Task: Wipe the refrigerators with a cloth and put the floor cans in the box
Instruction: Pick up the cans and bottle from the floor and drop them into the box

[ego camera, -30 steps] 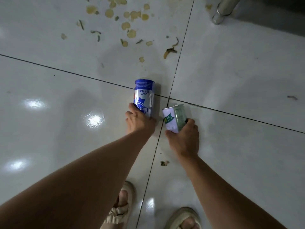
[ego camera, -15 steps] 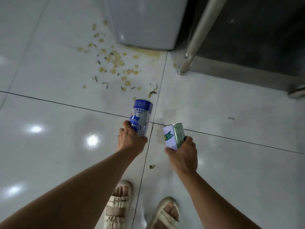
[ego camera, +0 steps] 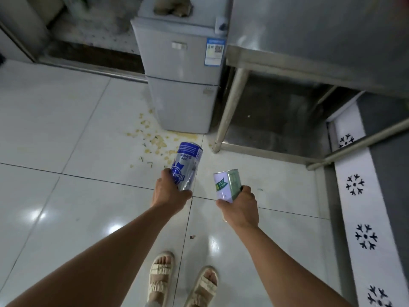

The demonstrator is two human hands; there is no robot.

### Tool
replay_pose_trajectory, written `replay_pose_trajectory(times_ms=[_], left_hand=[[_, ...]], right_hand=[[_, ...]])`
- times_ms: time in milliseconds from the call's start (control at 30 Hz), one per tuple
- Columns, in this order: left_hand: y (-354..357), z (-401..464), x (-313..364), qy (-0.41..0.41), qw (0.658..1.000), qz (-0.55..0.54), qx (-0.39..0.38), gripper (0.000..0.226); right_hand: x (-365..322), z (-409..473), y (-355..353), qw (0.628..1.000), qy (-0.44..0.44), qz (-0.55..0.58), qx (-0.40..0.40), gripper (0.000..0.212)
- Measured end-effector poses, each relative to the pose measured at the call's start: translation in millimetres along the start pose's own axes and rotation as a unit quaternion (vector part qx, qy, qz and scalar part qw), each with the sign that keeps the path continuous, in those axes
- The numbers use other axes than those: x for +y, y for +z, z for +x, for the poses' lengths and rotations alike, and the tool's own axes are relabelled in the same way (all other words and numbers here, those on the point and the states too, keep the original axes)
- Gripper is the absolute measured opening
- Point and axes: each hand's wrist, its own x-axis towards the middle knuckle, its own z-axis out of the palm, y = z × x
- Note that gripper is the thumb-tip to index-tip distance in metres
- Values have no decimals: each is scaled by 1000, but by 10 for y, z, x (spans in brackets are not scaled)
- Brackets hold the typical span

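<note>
Cans: blue can [ego camera: 187, 166] gripped by left hand [ego camera: 169, 192], green can [ego camera: 228, 185] by right hand [ego camera: 240, 207]; likely light, thin-walled, dentable; hold mid-body, gently

Dim, cool indoor light. Overhead lamps leave white glare spots on the glossy floor tiles [ego camera: 66, 138] near left, while the space under the steel table [ego camera: 309, 41] far right lies in shadow. Wide-angle bending curves the edges; detail is soft.

Bare forearms, 2 seemingly beige strappy sandals [ego camera: 160, 276]
</note>
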Motion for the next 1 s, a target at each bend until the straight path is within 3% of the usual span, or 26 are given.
replay_pose_trajectory(times_ms=[400, 700, 1000], left_hand=[[-974, -1036, 497, 108, 994, 18, 18, 77], [-1399, -1638, 356, 208, 973, 94, -47, 77], [-1450, -2572, 77, 287, 933, 155, -154, 76]], right_hand=[[-453, -1081, -843, 996, 4, 68, 55, 50], [-393, -2199, -827, 977, 73, 131, 152, 48], [119, -3532, -937, 937, 170, 186, 243, 44]])
